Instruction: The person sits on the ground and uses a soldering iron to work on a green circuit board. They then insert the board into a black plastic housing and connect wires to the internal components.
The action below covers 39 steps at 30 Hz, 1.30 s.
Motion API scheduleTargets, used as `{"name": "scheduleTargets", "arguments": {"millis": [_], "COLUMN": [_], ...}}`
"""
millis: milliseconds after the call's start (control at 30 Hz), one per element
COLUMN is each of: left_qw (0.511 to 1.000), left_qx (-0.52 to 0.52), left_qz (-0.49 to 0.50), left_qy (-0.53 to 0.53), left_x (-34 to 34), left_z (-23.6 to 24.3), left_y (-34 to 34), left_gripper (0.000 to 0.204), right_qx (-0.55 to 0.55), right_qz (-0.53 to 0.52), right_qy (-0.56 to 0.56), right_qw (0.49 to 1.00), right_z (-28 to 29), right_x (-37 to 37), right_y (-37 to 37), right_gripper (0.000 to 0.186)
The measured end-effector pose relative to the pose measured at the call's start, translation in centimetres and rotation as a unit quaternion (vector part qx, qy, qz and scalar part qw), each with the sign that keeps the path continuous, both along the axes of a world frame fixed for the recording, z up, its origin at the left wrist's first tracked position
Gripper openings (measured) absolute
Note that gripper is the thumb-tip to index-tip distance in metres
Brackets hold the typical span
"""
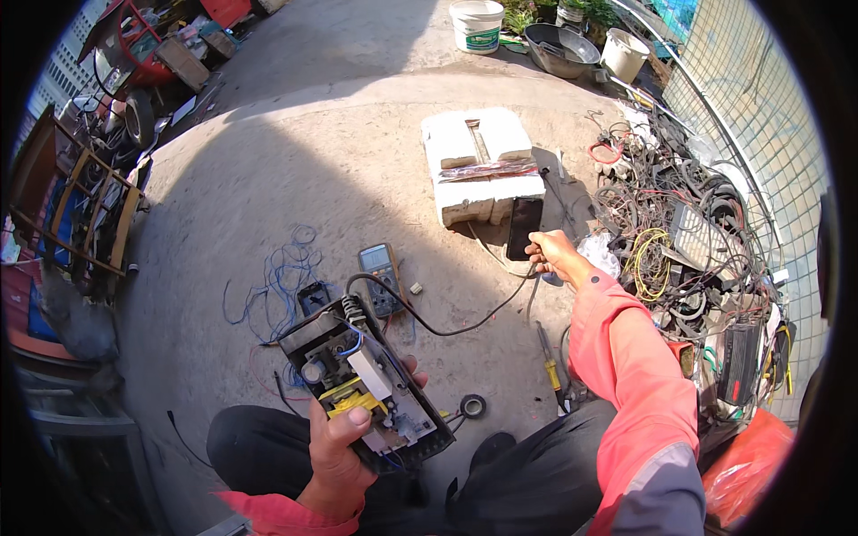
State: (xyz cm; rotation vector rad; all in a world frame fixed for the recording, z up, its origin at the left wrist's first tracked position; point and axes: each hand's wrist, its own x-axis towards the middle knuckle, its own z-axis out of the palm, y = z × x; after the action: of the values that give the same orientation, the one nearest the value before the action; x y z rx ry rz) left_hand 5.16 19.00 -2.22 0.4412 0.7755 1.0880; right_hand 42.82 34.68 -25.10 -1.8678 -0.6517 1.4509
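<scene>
My left hand point(335, 438) grips an open black electronic device point(380, 402) with a circuit board, yellow transformer and white component. A black cord point(460, 330) runs from it toward my right hand point(559, 255). That hand has curled fingers beside a black phone point(523, 219), which leans on a white foam block point(478, 134); what they hold is unclear. Beyond the device lie a multimeter point(380, 277), a small black housing point(313, 297) and tangled blue wires point(277, 281). A yellow-handled tool point(550, 366) and black tape roll point(474, 406) lie on the concrete.
A large heap of cables and scrap point(688, 223) lines the right beside a tiled wall point(751, 107). Wooden frames and junk point(89, 205) stand at left. Buckets point(476, 31) and a black basin point(559, 58) are at the back. A red bag point(746, 464) sits at lower right.
</scene>
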Motion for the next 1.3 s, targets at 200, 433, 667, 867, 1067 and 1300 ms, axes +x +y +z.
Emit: {"name": "scheduleTargets", "arguments": {"millis": [200, 433, 667, 867, 1067, 1300], "left_qw": [1.000, 0.999, 1.000, 1.000, 0.999, 0.996], "left_qx": [-0.011, -0.023, -0.004, 0.012, 0.043, 0.079], "left_qz": [0.016, 0.021, 0.015, -0.002, -0.017, -0.030], "left_qy": [0.024, 0.041, 0.019, 0.021, 0.003, 0.015], "left_x": [-0.1, -0.5, -0.4, -0.4, -0.5, -0.4], "left_z": [-0.1, 0.2, 0.1, 0.6, 0.2, 0.4], "left_y": [-0.1, -0.1, -0.5, -0.7, -0.5, -0.7], "left_gripper": [0.070, 0.071, 0.070, 0.069, 0.067, 0.061], "right_qx": [-0.009, 0.005, 0.129, 0.122, 0.177, 0.223], "right_qz": [-0.012, -0.042, -0.158, -0.147, -0.134, -0.098], "right_qy": [0.012, 0.003, 0.039, -0.018, -0.051, -0.013], "right_qw": [1.000, 0.999, 0.978, 0.981, 0.974, 0.970], "right_z": [-3.2, -4.2, -1.2, 1.3, 6.4, 14.5], "right_x": [0.9, 1.6, 2.4, 3.4, 2.8, -1.6], "right_y": [3.0, 4.5, 4.3, 1.9, 0.4, -3.2], "right_gripper": [0.042, 0.045, 0.039, 0.032, 0.033, 0.027]}}
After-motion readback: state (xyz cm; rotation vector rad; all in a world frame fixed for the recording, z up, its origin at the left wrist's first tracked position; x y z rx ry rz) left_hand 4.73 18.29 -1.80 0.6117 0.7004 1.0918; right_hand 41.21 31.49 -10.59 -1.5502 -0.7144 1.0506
